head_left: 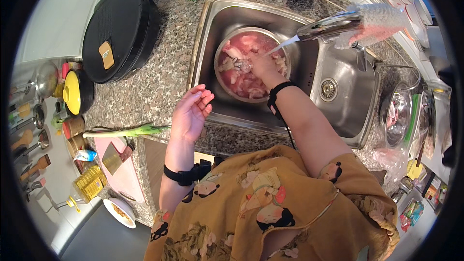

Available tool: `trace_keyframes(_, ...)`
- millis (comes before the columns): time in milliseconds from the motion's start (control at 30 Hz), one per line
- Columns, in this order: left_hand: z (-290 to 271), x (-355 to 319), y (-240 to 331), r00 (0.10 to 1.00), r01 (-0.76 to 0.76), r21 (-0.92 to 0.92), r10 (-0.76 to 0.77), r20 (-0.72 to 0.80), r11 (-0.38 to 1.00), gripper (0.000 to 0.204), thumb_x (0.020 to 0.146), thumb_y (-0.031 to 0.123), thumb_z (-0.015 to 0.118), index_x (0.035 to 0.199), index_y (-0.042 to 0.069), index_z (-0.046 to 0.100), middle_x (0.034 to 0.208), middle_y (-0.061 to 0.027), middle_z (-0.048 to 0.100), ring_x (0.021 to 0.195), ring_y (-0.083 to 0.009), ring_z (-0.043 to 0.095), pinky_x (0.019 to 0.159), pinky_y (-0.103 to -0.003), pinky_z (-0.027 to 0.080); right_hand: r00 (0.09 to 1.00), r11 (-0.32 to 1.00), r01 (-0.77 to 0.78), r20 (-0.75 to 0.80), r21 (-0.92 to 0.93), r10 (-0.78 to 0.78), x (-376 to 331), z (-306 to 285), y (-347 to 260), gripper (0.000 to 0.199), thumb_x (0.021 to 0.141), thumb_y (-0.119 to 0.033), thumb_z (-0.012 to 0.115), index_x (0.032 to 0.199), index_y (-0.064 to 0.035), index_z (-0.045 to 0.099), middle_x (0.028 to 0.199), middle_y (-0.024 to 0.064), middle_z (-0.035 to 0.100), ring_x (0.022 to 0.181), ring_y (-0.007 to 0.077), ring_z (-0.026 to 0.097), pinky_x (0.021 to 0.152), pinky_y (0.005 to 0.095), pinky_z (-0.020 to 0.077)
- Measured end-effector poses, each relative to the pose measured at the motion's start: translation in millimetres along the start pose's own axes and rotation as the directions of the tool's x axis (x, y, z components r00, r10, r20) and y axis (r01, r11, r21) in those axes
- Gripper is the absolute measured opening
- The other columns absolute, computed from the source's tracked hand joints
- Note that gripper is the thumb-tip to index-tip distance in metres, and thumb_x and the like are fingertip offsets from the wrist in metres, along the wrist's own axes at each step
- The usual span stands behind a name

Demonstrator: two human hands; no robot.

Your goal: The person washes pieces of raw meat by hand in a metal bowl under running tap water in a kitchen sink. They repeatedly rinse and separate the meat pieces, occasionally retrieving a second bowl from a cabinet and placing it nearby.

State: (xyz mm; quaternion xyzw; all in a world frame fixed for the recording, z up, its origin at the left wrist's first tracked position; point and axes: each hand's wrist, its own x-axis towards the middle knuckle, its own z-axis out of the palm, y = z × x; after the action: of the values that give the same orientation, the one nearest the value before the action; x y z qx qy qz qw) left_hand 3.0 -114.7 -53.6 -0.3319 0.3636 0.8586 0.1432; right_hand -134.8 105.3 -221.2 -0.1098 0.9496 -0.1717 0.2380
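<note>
In the left basin of the steel sink [299, 94] stands a round metal bowl [289, 70]. Pinkish, cloudy water and pieces of raw meat [251, 87] fill it. My right hand [264, 67] reaches into the bowl among the meat, its fingers hidden by water and splashes. From the tap [328, 26] a stream runs into the bowl beside that hand. My left hand [192, 110] is held up near the sink's front left edge, palm turned inward, fingers loosely bent and apart. It holds nothing.
A black round lidded appliance [118, 34] sits on the left counter. Below it lie a leek [128, 131] and a pink cutting board [130, 176] with a cleaver [116, 158]. An oil bottle [89, 183] stands farther left. Right of the sink is a glass bowl [397, 118].
</note>
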Motion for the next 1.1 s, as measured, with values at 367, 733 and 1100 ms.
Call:
trace_keyframes(367, 41, 71, -34, 0.981, 0.119, 0.279, -0.157, 0.117, 0.953, 0.033, 0.089, 0.014, 0.057, 0.12, 0.007, 0.051, 0.102, -0.0045, 0.063, 0.096, -0.0161, 0.061, 0.08, -0.032, 0.049, 0.987, 0.024, -0.13, 0.127, 0.991, 0.097, -35, -38, 30, 0.044, 0.076, -0.001, 0.061, 0.118, -0.008, 0.052, 0.094, 0.0058, 0.063, 0.08, 0.0154, 0.063, 0.058, 0.0282, 0.0495)
trace_keyframes(733, 85, 125, -79, 0.988, 0.089, 0.409, -0.132, 0.077, 0.908, 0.046, 0.088, 0.022, 0.061, 0.131, 0.017, 0.043, 0.112, -0.0013, 0.054, 0.098, -0.0135, 0.053, 0.072, -0.033, 0.048, 0.959, -0.156, -0.267, 0.278, 0.951, 0.05, -70, -68, 6, 0.029, 0.09, -0.021, 0.061, 0.117, -0.0144, 0.054, 0.111, 0.0019, 0.062, 0.094, 0.011, 0.058, 0.074, 0.0281, 0.0468)
trace_keyframes(1100, 91, 101, -56, 0.966, 0.038, 0.051, -0.05, 0.255, 0.998, 0.022, 0.089, 0.005, 0.055, 0.11, 0.01, 0.053, 0.099, -0.0035, 0.061, 0.089, -0.0158, 0.062, 0.076, -0.034, 0.055, 0.978, 0.125, 0.205, -0.209, 0.971, 0.014, -78, -84, 1, 0.023, 0.084, -0.001, 0.063, 0.106, -0.0035, 0.064, 0.101, 0.0037, 0.066, 0.094, 0.0112, 0.061, 0.08, 0.0257, 0.0501)
